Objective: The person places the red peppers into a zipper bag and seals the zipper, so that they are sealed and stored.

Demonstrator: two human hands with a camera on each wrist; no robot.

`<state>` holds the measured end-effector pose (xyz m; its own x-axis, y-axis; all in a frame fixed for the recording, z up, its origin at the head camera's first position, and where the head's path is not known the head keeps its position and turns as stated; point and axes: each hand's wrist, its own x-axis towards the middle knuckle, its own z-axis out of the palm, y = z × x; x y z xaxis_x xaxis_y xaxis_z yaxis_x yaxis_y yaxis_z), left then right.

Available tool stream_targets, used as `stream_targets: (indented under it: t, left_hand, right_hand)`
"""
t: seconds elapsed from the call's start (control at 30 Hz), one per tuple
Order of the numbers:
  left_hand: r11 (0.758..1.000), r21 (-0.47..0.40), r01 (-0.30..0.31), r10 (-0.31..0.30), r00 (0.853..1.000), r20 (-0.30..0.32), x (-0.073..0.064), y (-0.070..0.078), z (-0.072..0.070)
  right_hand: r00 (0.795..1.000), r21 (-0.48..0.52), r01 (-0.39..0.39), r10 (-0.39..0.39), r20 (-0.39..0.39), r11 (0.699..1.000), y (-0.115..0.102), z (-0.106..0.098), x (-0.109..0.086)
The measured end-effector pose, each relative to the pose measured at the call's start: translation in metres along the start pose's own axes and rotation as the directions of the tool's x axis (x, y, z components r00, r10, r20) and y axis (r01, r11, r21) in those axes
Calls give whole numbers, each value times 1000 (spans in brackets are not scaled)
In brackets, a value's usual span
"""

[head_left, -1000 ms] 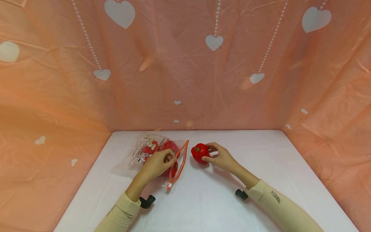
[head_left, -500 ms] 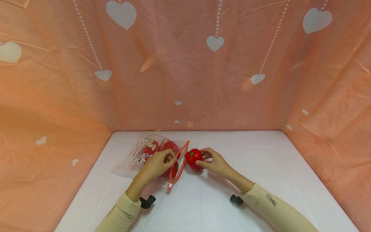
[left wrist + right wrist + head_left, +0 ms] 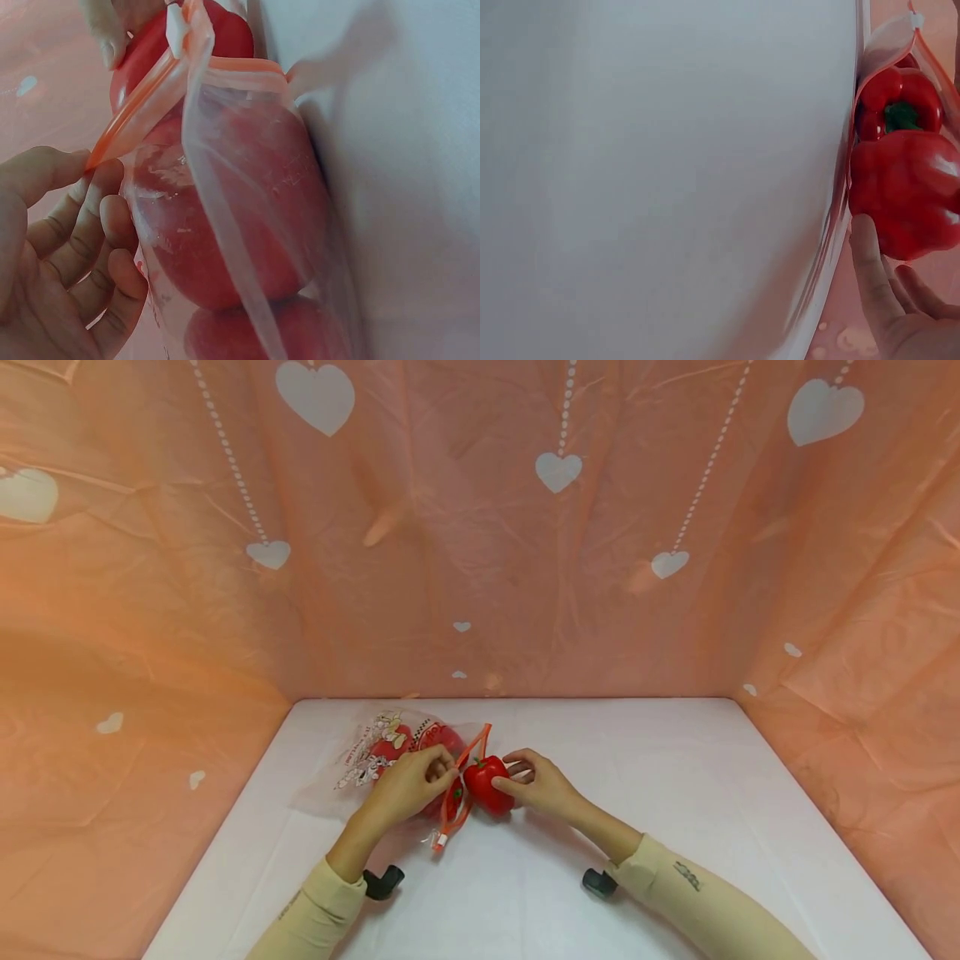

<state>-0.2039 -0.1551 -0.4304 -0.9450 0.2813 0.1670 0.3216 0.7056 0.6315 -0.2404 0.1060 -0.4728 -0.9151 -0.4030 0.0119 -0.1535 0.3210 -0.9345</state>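
A clear zip bag [image 3: 352, 768] with printed cartoon figures lies on the table, several red items inside. My left hand [image 3: 411, 782] pinches the bag's orange zip edge [image 3: 124, 120] between thumb and finger, keeping the mouth apart. At that mouth is a red bell pepper [image 3: 489, 787], which my right hand [image 3: 546, 789] holds by its outer end between thumb and fingers. In the right wrist view, another red bell pepper [image 3: 877, 86] with a green stem sits inside the bag, right behind the held one. A white slider [image 3: 441, 840] hangs at the zip's near end.
The white tabletop [image 3: 637, 760] stretches right of the bag and towards the front. A peach curtain [image 3: 510, 568] with white hearts stands behind and at both sides. Dark wrist devices [image 3: 384, 882] jut out below both forearms.
My right hand has carried the bell pepper left and slightly nearer, from beside the bag up to its mouth. The left hand has stayed on the zip edge.
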Motion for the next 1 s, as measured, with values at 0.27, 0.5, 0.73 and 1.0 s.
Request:
stream_targets:
  t: [0.27,0.5,0.73,1.0]
  left_hand:
    - [1000,6,0,0,1000,0,0,1,0]
    - [1000,8,-5,5,1000,-2,0,0,1]
    - [1000,12,-1,1,1000,1,1,-1,2]
    - [1000,18,14,-14,1000,0,1,-1,2]
  right_hand:
    - [999,-12,-27,26,-41,1000,0,7,0]
    - [994,-30,-65,62,-87,997,-3,12,-1]
    - [998,81,-53,55,-21,995,-1,10,-6]
    - [992,-6,84,-83,91,996,4,6,-9]
